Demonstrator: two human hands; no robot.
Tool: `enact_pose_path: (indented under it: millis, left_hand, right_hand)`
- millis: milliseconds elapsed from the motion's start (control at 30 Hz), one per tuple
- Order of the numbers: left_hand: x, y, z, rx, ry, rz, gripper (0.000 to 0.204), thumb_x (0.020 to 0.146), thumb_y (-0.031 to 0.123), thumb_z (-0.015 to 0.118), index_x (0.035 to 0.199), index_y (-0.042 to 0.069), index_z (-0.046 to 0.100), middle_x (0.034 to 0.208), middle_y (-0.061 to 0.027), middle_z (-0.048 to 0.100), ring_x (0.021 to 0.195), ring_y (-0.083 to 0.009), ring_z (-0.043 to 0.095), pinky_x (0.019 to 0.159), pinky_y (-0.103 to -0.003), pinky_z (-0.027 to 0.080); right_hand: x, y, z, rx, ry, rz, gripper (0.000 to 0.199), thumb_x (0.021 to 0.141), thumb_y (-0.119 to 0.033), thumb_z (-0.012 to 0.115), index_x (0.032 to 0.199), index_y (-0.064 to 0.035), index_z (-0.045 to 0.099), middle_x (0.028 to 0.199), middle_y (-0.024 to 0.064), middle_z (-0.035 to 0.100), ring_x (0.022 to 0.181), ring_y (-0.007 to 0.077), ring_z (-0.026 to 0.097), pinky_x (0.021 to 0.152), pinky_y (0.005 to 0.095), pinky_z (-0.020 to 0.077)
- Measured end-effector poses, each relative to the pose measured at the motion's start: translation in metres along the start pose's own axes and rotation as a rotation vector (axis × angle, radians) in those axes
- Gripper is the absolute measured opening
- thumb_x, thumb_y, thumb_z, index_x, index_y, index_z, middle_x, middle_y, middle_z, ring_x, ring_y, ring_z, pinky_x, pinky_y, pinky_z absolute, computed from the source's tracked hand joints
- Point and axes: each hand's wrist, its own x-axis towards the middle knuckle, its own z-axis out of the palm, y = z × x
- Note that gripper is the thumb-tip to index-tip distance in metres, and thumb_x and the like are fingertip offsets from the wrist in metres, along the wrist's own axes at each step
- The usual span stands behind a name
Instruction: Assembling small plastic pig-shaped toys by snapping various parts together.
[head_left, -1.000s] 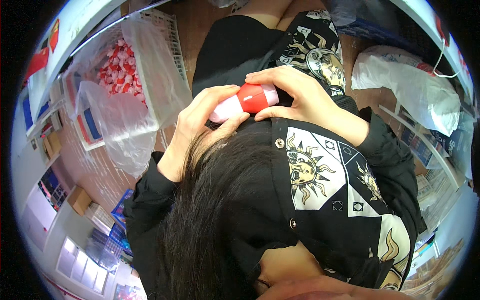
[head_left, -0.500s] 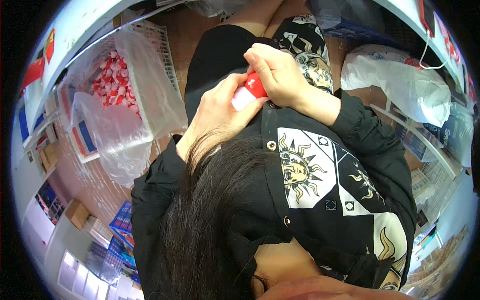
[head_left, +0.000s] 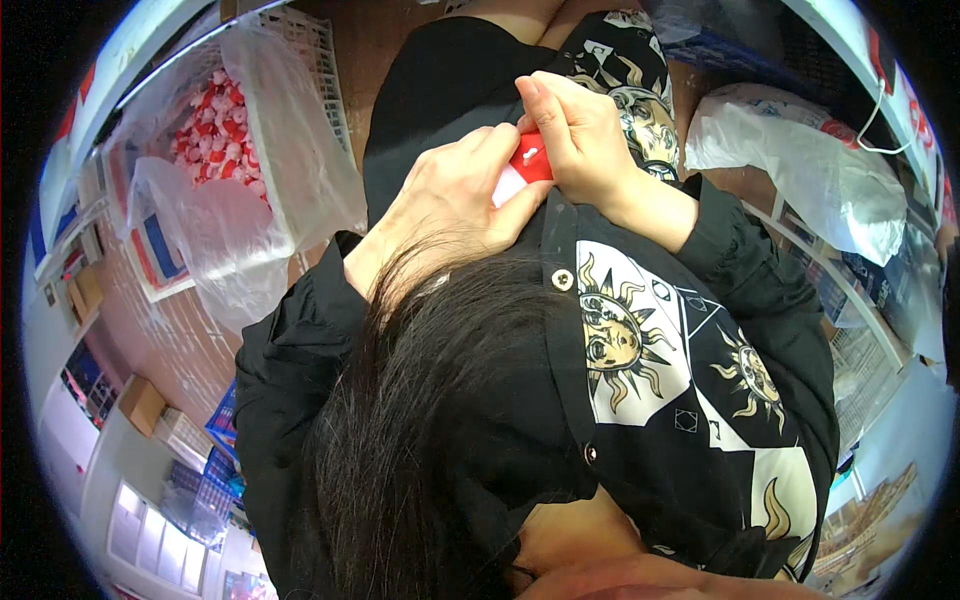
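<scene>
Above my lap, both hands close round a small rounded red-and-white piece (head_left: 531, 158). Its red end carries a little white mark, and its white end shows beside my left thumb. My left hand (head_left: 450, 185) wraps the white end from the left, fingers curled over the far side. On the red end, my right hand (head_left: 585, 140) is closed, its thumb and curled fingers pressed together near the top. The palms and fingers cover much of the piece, so its full shape is hidden.
At the left stands a white crate (head_left: 337, 105) lined with a clear plastic bag (head_left: 215, 255), with many small red-and-white pieces (head_left: 217, 140) inside. A white plastic sack (head_left: 790, 150) lies at the right, near a white cable (head_left: 880, 135). Blue baskets (head_left: 215, 490) stand at the lower left.
Both hands have shifted slightly right in the picture and stay on the piece. Less of its white end shows now. The surroundings have shifted a little with the view.
</scene>
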Motion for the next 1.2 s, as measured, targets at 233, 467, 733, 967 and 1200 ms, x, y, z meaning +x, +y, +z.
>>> enact_pose_path:
  millis: [233,467,733,967,1200]
  left_hand:
    - [-0.001,-0.005,0.0,-0.036,-0.037,-0.056,0.033,0.079,0.019,0.071,0.099,-0.002,0.055,0.086,-0.0193,0.062,0.076,-0.0362,0.064,0.067,-0.04,0.052]
    - [-0.007,0.002,-0.002,0.014,0.098,0.042,0.041,0.078,0.024,0.073,0.103,-0.002,0.055,0.087,-0.0173,0.061,0.081,-0.0327,0.063,0.069,-0.039,0.052]
    - [-0.008,0.001,0.001,0.106,0.161,0.135,0.042,0.077,0.024,0.074,0.101,-0.004,0.055,0.085,-0.0159,0.06,0.078,-0.0312,0.062,0.069,-0.038,0.052]
    - [-0.004,-0.005,0.002,0.048,0.088,0.108,0.033,0.078,0.016,0.072,0.1,-0.002,0.055,0.087,-0.0172,0.06,0.08,-0.0343,0.062,0.069,-0.039,0.051]
    - [0.006,-0.012,-0.003,-0.047,-0.029,0.007,0.028,0.08,0.016,0.07,0.097,-0.002,0.056,0.086,-0.0198,0.061,0.081,-0.0371,0.063,0.069,-0.039,0.051]
  right_hand:
    - [0.001,0.01,0.009,-0.02,-0.018,0.096,0.039,0.098,-0.027,0.046,0.072,0.0003,0.053,0.066,0.0165,0.052,0.061,0.0364,0.055,0.054,0.0405,0.0426]
    - [-0.002,-0.009,-0.007,0.057,-0.072,0.067,0.047,0.103,-0.028,0.03,0.076,0.0025,0.053,0.072,0.0112,0.055,0.068,0.0189,0.055,0.064,0.0288,0.0433]
    - [-0.001,-0.008,-0.011,0.056,-0.026,-0.013,0.052,0.1,-0.032,0.025,0.074,0.0023,0.055,0.075,0.0135,0.055,0.069,0.0231,0.056,0.069,0.0306,0.0445]
    - [0.002,-0.001,-0.002,-0.117,-0.063,-0.163,0.036,0.099,-0.021,0.038,0.073,-0.0001,0.052,0.067,0.0149,0.049,0.064,0.0344,0.052,0.058,0.038,0.0435]
    - [0.005,0.015,0.008,-0.158,-0.103,0.016,0.03,0.099,-0.02,0.042,0.085,0.0014,0.058,0.068,0.0153,0.054,0.063,0.0354,0.058,0.056,0.0404,0.0463]
